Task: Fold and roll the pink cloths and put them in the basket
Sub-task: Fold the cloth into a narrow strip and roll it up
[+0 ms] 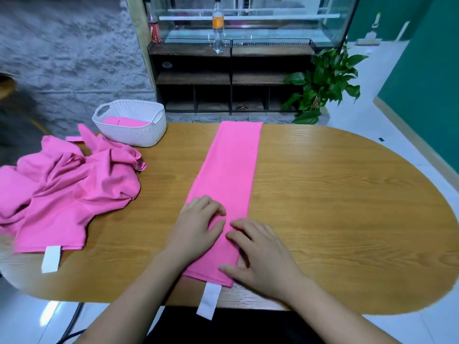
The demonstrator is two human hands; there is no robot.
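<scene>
A pink cloth [231, 167], folded into a long narrow strip, lies down the middle of the wooden table [335, 202], its white tag hanging over the near edge. My left hand [196, 227] rests flat on the strip's near left part, fingers spread. My right hand [263, 254] lies flat on its near right edge, thumb on the cloth. A heap of crumpled pink cloths [72, 192] sits at the table's left. The white basket [139, 137] stands at the far left with a pink cloth inside.
Behind the table stands a dark shelf unit [231, 78] with two bottles [218, 26] on top. A green potted plant [320, 83] is at the back right. The table's right half is bare wood.
</scene>
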